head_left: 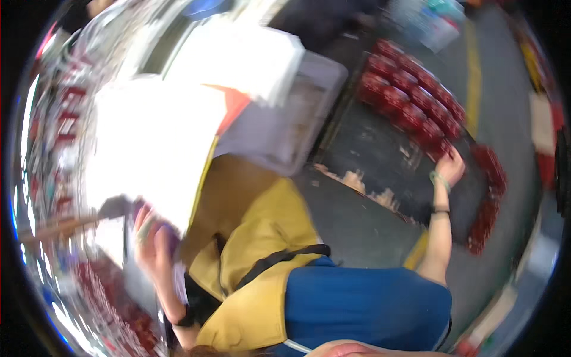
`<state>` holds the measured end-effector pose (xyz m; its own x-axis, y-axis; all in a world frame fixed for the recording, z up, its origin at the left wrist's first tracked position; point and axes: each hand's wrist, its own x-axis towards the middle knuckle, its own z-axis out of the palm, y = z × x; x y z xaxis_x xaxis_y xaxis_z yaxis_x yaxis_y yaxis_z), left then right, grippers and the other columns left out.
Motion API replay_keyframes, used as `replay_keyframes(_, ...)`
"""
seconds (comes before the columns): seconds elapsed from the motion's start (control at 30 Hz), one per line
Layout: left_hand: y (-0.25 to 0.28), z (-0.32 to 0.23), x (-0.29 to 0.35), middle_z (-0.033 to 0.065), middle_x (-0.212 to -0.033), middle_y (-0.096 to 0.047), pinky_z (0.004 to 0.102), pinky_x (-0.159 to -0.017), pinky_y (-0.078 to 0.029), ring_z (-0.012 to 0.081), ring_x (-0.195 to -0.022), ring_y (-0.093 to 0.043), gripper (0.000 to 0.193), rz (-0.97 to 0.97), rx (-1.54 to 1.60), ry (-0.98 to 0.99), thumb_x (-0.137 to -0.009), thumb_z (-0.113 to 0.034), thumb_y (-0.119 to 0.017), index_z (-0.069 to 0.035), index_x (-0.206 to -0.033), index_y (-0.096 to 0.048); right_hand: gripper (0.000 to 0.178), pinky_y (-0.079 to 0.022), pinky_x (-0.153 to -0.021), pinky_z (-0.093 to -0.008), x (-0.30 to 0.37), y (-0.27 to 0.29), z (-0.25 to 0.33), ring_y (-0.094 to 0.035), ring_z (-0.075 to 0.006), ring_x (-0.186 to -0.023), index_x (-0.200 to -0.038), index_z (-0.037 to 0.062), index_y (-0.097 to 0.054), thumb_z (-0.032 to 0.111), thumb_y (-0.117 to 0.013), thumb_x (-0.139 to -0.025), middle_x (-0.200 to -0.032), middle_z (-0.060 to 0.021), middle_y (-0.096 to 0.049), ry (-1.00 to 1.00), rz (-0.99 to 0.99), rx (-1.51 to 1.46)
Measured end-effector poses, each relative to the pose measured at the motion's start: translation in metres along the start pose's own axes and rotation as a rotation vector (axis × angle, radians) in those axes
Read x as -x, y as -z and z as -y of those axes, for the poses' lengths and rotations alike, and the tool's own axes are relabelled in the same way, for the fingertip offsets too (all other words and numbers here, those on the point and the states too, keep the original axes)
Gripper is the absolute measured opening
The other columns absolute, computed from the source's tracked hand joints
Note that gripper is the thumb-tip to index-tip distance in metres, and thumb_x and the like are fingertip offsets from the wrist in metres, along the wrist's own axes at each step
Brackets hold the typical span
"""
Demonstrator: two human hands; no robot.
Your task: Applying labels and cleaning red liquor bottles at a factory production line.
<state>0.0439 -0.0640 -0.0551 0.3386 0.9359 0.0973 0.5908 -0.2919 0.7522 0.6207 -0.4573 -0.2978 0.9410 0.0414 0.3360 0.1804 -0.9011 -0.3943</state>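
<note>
Where the right hand [451,168] is, glossy red pieces [416,97] form rows.

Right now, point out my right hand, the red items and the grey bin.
Right hand [451,169]: head view, middle of the hand.
Red items [422,99]: head view, one near the middle.
Grey bin [270,157]: head view, near side.

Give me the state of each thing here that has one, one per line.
Right hand: at the red packs' near end, grip unclear
Left hand: fingers bent by a purple thing, hold unclear
Red packs: in close rows
Board: edge worn
Apron: worn, creased
</note>
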Motion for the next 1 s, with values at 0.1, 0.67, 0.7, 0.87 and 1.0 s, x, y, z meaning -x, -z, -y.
replay_keyframes(0.1, -0.006, 0.025, -0.011, 0.0137, -0.146, -0.058, 0.0369, -0.113, -0.041, 0.026, -0.132, -0.057, 0.035, -0.008, 0.086, -0.043, -0.091, 0.002, -0.066, -0.001, -0.126, -0.067, 0.032, -0.05, -0.096, -0.0414, 0.036, 0.004, 0.012, -0.063, -0.0288, -0.11, -0.128, 0.0077, -0.069, 0.014, -0.066, -0.097, -0.122, -0.0147, -0.068, 0.262, -0.011, -0.051)
replay_keyframes(0.67, 0.238, 0.281, -0.059, 0.0202, -0.128, -0.064, 0.0383, -0.101, -0.052, 0.0323, -0.123, -0.062, 0.051, -0.896, -0.094, 0.179, -0.091, -0.014, -0.074, 0.004, -0.136, -0.057, 0.022, -0.051, -0.082, -0.0383, 0.135, 0.061, 0.469, -0.061, -0.0309, -0.101, -0.115, -0.0032, -0.067, -0.01, -0.06, -0.094, -0.115, -0.0172, -0.059, 1.271, 0.279, -0.697)
replay_keyframes(0.7, 0.245, 0.284, -0.062, 0.0227, -0.128, -0.064, 0.0389, -0.104, -0.05, 0.0362, -0.125, -0.06, 0.055, -0.874, -0.24, 0.217, -0.089, -0.016, -0.075, 0.004, -0.136, -0.057, 0.023, -0.051, -0.088, -0.0409, 0.143, 0.06, 0.481, -0.062, -0.0328, -0.106, -0.115, -0.0033, -0.067, -0.01, -0.06, -0.094, -0.116, -0.0173, -0.059, 1.229, 0.369, -0.702)
replay_keyframes(0.87, 0.314, 0.268, -0.055, 0.0227, -0.136, -0.056, 0.0458, -0.113, -0.039, 0.038, -0.131, -0.051, 0.073, -1.37, -0.688, 0.126, -0.08, -0.02, -0.086, 0.008, -0.138, -0.051, 0.025, -0.051, -0.082, -0.0383, 0.177, 0.065, 0.538, -0.062, -0.0304, -0.101, -0.114, -0.003, -0.067, -0.012, -0.06, -0.092, -0.118, -0.0177, -0.058, 1.418, 0.368, -0.731)
replay_keyframes(1.0, 0.335, 0.337, 0.008, 0.0277, -0.147, -0.046, 0.0472, -0.117, -0.034, 0.0403, -0.137, -0.045, 0.118, -1.59, -0.508, 0.375, -0.059, -0.033, -0.1, 0.009, -0.149, -0.036, 0.023, -0.053, -0.079, -0.038, 0.21, 0.074, 0.563, -0.063, -0.0299, -0.097, -0.11, -0.002, -0.069, -0.012, -0.063, -0.09, -0.118, -0.017, -0.059, 1.45, 0.383, -0.77)
